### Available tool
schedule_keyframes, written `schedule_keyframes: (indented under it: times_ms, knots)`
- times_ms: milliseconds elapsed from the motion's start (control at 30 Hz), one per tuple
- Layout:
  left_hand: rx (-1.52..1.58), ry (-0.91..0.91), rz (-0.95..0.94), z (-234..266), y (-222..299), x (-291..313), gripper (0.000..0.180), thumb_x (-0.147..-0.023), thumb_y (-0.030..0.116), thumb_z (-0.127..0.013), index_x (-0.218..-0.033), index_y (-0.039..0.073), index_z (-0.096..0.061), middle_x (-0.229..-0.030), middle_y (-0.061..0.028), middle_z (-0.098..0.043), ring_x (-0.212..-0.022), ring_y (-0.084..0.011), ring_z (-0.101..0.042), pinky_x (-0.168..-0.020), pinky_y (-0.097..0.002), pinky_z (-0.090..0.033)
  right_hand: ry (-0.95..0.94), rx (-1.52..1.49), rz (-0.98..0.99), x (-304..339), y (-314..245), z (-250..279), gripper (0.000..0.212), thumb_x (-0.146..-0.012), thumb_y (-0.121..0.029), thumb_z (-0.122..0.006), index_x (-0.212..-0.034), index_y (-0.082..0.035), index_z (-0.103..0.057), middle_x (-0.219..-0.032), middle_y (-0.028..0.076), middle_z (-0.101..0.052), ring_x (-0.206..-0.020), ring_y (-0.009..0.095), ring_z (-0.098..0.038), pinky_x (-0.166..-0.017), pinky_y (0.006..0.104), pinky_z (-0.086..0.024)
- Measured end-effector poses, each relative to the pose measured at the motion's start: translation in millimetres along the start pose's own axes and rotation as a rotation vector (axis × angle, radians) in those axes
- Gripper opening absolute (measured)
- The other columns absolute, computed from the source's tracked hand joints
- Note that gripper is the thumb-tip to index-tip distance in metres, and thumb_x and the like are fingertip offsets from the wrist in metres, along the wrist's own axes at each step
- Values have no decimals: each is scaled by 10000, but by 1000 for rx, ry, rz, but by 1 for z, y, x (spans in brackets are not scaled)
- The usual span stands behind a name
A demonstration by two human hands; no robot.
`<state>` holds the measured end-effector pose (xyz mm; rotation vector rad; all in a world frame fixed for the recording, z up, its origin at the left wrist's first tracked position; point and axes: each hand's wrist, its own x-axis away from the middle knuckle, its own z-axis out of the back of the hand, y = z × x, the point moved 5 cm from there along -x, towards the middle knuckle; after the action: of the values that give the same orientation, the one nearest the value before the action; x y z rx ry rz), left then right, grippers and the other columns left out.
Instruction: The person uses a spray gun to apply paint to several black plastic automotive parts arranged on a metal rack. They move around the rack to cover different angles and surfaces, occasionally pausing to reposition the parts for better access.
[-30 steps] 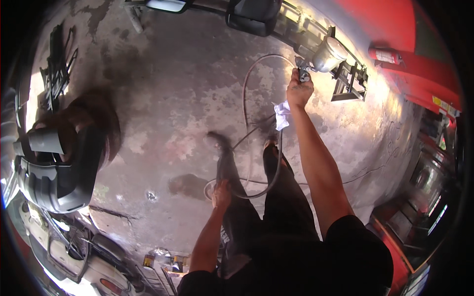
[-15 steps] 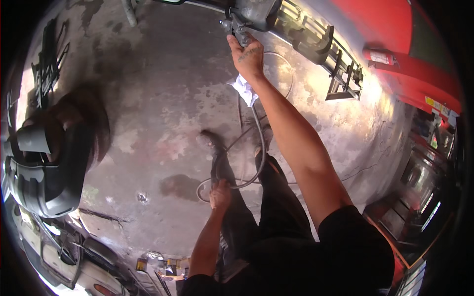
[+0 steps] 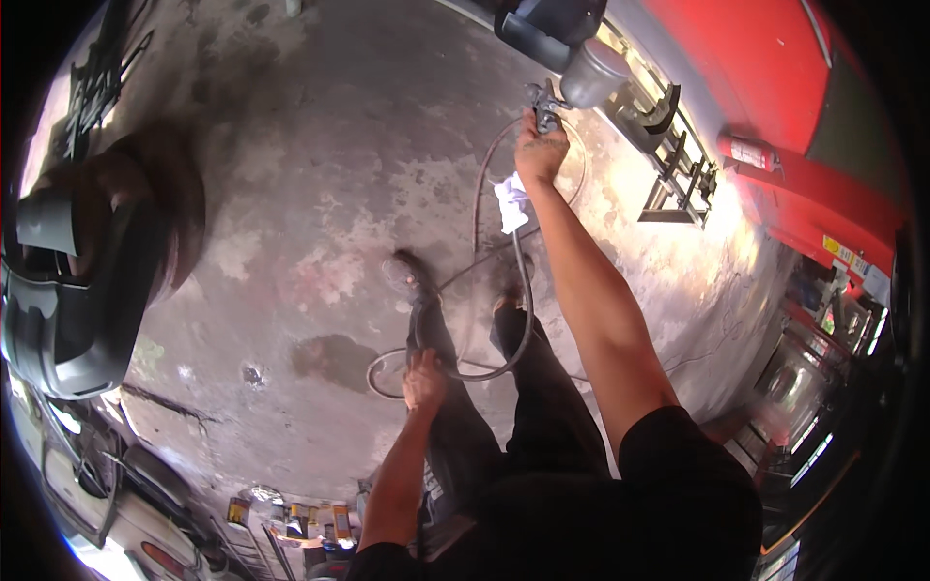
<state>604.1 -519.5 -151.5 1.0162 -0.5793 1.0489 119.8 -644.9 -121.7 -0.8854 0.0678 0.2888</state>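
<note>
My right hand, its arm stretched far forward, is closed round the handle of a grey spray gun. A rounded metal cup sits at the gun's right side. White crumpled cloth or paper is wrapped about the hose just below that hand. The hose hangs down in a curve toward my legs. Low in front of my left leg, my left hand is closed on the hose, near a small loop of it. Its fingertips are partly hidden.
Dark moulded panels stand at the left, above a pale vehicle part. Beyond the gun is a dark panel on a metal rack. A red vehicle body with a red cylinder fills the right. Hose coils cross the concrete floor.
My right hand has swung right and somewhat nearer with the spray gun, and its cup now shows clearly. My left hand keeps its hold on the hose. The view has shifted slightly.
</note>
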Motion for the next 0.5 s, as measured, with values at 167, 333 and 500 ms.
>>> schedule_keyframes:
  times_ms: [167, 333, 500]
  knots:
    - [99, 53, 20, 18, 10, 1, 217, -1019, 276, -569, -1199, 168, -626, -1220, -178, -638, -1118, -434, -637, -907, -560, -525, -357, -223, -109, -17, -96, -53, 280, -970, -278, -743, -1022, -6, -702, -696, 97, -670, -551, 217, -607, -551, 363, -490]
    - [149, 125, 37, 22, 7, 10, 249, -997, 262, -630, -1240, 208, -642, -1269, -140, -626, -1125, -417, -645, -899, -549, -532, -704, -251, -45, -9, -144, -46, 323, -952, -305, -757, -1064, -5, -716, -727, 102, -689, -552, 188, -633, -549, 348, -503]
    - [255, 218, -101, 61, 49, 33, 268, -984, 216, -644, -1246, 156, -641, -1224, -201, -606, -1141, -447, -611, -910, -538, -521, -491, -82, -11, -84, -122, -43, 334, -932, -312, -764, -1057, -4, -731, -818, 202, -726, -754, 376, -705, -708, 444, -540]
